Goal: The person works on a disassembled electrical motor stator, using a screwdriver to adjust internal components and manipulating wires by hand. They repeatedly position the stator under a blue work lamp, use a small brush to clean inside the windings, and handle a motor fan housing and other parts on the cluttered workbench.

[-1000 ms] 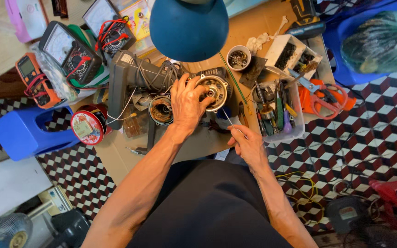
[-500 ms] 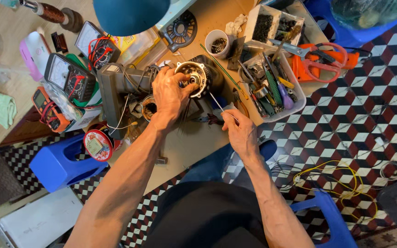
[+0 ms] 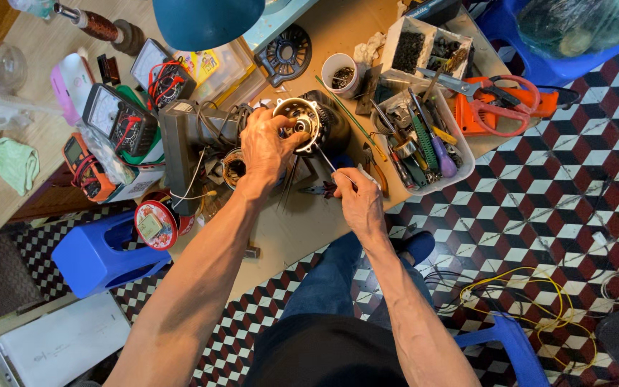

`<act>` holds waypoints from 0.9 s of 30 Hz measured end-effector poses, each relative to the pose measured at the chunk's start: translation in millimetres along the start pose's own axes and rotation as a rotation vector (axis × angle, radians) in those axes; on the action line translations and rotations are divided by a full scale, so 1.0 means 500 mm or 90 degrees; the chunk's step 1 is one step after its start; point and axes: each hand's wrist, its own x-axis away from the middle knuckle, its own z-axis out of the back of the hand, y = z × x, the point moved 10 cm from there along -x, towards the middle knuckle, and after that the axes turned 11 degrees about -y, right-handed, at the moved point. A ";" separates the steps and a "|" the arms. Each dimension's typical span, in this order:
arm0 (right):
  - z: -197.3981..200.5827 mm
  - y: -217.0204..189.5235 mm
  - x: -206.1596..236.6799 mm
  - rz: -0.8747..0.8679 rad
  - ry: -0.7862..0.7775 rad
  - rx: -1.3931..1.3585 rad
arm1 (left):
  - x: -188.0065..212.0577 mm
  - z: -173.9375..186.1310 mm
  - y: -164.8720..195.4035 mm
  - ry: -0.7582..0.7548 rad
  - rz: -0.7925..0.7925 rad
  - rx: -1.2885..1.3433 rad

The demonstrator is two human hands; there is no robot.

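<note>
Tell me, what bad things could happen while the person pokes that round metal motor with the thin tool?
1. The right hand holds a thin pointed tool aimed at the round motor part, close to the left hand gripping it; a slip might jab the fingers.
2. The motor part sits among loose wires, which could snag.
3. The tool tray stands near the table edge and might get knocked off.

Single head-worn camera, looking steeply down, fairly near, over cluttered workbench [image 3: 302, 229] and checkered floor [image 3: 539, 208]
</note>
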 end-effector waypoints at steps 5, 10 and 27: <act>-0.027 0.007 -0.031 -0.003 -0.035 -0.095 | -0.004 0.007 -0.008 -0.005 0.020 0.020; -0.051 -0.018 -0.080 -0.004 -0.059 -0.116 | -0.011 0.022 -0.005 0.020 -0.007 0.017; -0.087 -0.059 -0.155 -0.054 -0.111 -0.127 | -0.028 0.008 -0.042 -0.010 0.049 0.049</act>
